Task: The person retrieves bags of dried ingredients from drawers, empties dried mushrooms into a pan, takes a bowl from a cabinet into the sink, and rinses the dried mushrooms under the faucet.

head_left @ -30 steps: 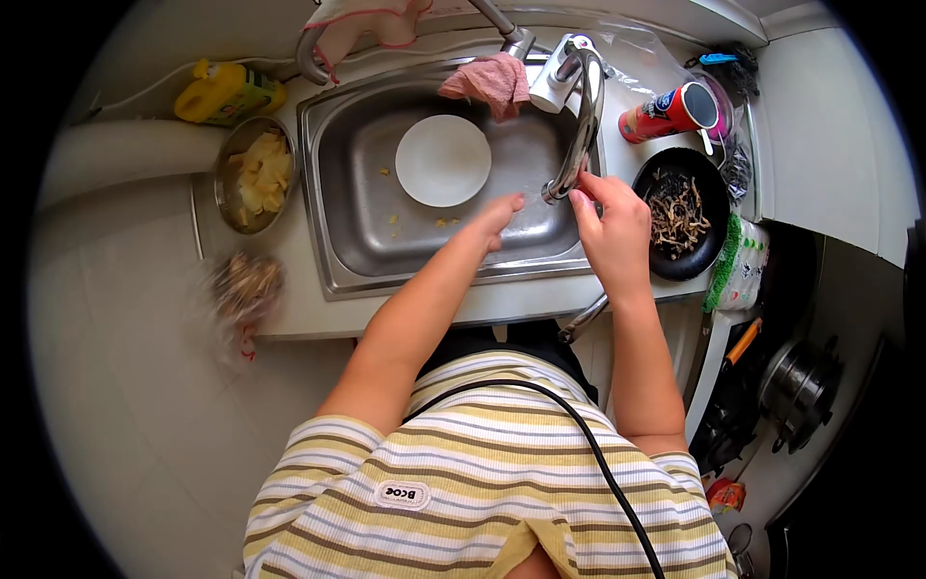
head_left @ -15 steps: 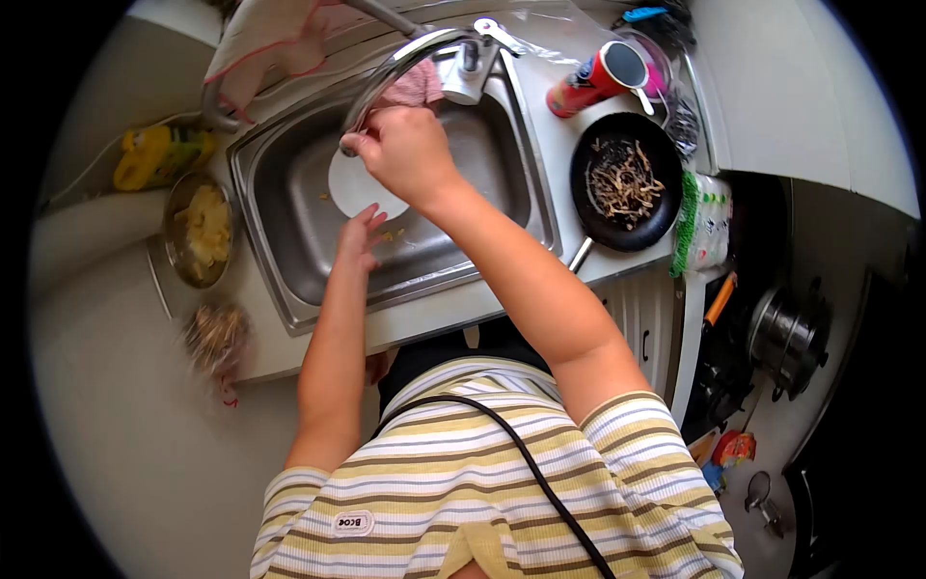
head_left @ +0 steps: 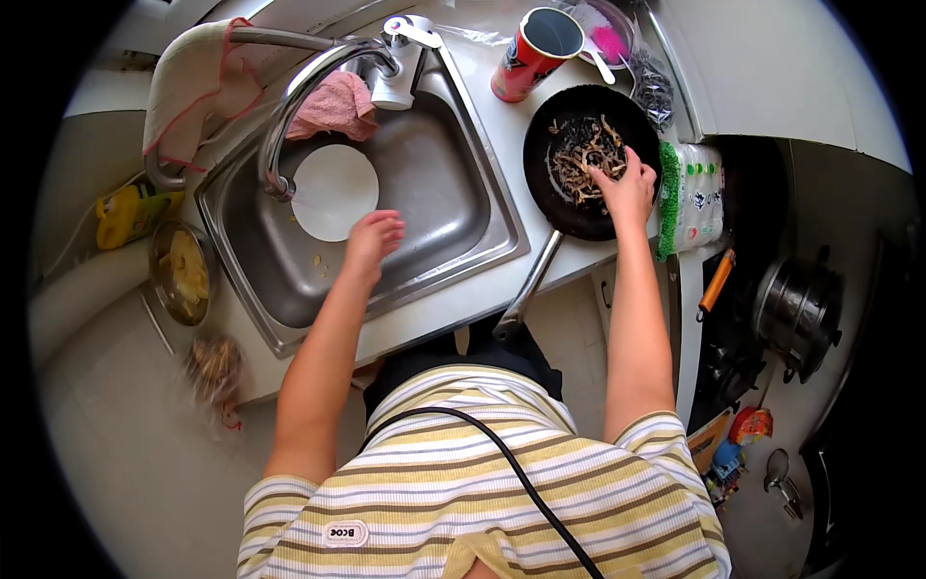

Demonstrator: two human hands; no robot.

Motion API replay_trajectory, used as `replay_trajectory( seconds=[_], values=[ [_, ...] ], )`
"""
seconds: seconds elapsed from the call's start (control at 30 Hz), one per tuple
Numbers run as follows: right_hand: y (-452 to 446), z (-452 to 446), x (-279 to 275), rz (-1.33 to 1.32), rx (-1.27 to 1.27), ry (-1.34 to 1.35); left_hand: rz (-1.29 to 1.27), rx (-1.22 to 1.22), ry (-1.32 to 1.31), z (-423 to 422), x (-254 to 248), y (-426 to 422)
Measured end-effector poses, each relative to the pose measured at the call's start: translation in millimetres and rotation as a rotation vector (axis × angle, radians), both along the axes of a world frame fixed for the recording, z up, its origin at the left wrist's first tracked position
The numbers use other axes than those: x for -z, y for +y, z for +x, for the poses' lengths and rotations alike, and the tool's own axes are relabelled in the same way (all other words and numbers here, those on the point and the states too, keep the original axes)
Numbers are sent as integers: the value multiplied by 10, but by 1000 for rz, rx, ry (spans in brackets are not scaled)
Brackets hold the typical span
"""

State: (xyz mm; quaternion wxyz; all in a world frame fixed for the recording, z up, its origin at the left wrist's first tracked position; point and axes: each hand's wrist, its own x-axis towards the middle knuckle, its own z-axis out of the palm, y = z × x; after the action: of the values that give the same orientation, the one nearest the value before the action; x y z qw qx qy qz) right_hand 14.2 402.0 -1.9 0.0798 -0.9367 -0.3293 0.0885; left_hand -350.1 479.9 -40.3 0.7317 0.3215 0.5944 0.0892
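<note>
My right hand is over the black frying pan, thumb and fingers apart at a pile of thin brown strips. The fingertips touch the strips; whether any are gripped is not clear. My left hand hangs above the sink with its fingers loosely stretched and nothing in it. Just beyond its fingers a round white plate lies in the basin, below the curved tap.
A pink cloth lies at the back of the sink. Behind the pan stands a red can, with a plastic-wrapped pack to its right. Left of the sink are a metal bowl of pale slices and a yellow bottle.
My right hand has left the tap and moved right to the strips in the pan. My left hand stays over the sink by the plate. The view has shifted right.
</note>
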Motion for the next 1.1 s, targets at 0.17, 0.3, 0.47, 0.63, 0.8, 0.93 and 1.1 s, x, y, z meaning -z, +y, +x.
replay_trajectory(
  seconds=[0.17,0.3,0.47,0.63,0.8,0.93,1.1],
  values=[
    [-45,236,237,5,-92,6,93,169,-204,664,-186,-237],
    [-143,429,291,330,-86,-9,-66,-148,-192,316,-46,-87],
    [-142,458,-48,858,409,759,-144,-574,-175,-495,226,132],
    [-53,-184,-276,950,389,1839,-176,-722,-376,-681,266,234],
    [291,-1182,-323,783,318,2292,-198,-688,-785,-479,29,294],
    [669,-2102,-332,583,327,2373,-139,-713,-981,-485,-415,318],
    [831,-2601,-354,514,360,2337,-57,-793,-1258,-511,-755,268]
  ],
)
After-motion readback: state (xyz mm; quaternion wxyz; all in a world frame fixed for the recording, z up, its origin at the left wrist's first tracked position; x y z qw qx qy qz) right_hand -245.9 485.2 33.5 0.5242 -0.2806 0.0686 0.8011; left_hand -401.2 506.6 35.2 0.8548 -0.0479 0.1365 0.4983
